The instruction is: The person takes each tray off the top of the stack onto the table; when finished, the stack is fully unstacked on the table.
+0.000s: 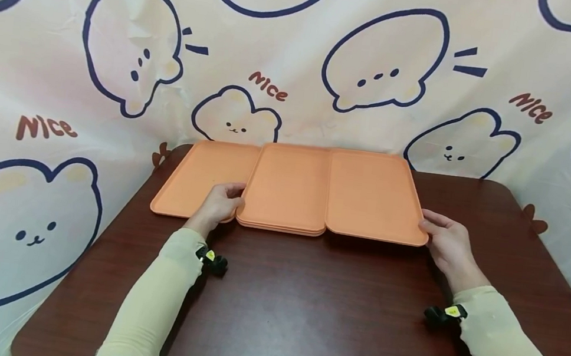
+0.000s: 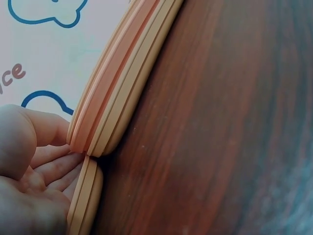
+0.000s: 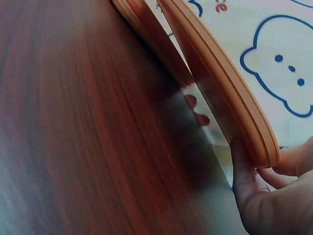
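Three groups of flat orange trays stand side by side along the table's far part. My left hand (image 1: 219, 201) is over the right side of the left tray (image 1: 200, 176) and holds the left edge of the middle tray stack (image 1: 290, 184). In the left wrist view its thumb lies at the stack's corner, with the other fingers partly hidden behind the edge. My right hand (image 1: 449, 245) pinches the right tray (image 1: 374, 195) at its right edge. That tray's right end is raised, and a gap shows under it in the right wrist view.
The trays lie on a dark brown wooden table (image 1: 300, 316). Behind it hangs a pale cloth (image 1: 312, 45) printed with cartoon animals. Each wrist wears a small black camera, the left camera (image 1: 216, 263) and the right camera (image 1: 442, 316).
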Available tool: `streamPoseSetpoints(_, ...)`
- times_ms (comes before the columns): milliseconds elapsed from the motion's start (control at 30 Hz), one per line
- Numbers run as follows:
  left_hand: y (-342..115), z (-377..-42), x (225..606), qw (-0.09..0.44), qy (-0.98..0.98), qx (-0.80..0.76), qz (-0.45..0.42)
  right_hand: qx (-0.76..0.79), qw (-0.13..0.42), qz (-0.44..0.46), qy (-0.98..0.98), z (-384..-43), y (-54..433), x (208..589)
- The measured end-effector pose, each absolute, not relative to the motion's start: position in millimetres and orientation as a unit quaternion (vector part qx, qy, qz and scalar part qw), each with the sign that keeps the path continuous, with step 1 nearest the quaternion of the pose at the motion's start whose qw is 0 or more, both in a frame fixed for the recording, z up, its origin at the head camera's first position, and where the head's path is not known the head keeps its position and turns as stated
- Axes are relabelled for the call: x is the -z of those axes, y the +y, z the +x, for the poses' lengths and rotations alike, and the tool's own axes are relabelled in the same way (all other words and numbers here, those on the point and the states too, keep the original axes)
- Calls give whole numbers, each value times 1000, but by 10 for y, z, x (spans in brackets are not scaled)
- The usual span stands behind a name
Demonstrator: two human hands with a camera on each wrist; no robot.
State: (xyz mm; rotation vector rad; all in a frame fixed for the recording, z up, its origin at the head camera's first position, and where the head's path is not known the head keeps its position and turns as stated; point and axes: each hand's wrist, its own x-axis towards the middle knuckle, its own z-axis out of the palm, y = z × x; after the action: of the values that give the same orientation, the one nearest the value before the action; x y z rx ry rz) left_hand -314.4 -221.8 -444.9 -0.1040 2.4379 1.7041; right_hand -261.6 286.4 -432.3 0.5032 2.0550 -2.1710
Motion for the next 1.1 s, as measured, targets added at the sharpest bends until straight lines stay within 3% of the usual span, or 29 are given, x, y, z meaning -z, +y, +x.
streamPoseSetpoints(400,-2197,-3143,4417,76,842,-533,-32,657,46,156,736,-2646,3021,4398)
streamPoseSetpoints(800,-2200,-3180,4430,80,843,-531,-22,501,44,153,850,-2798,2921,4360)
streamPoseSetpoints(1100,-2218,-3173,4414,73,847,-526,-29,416,77,106,900,-2839,2853,4281)
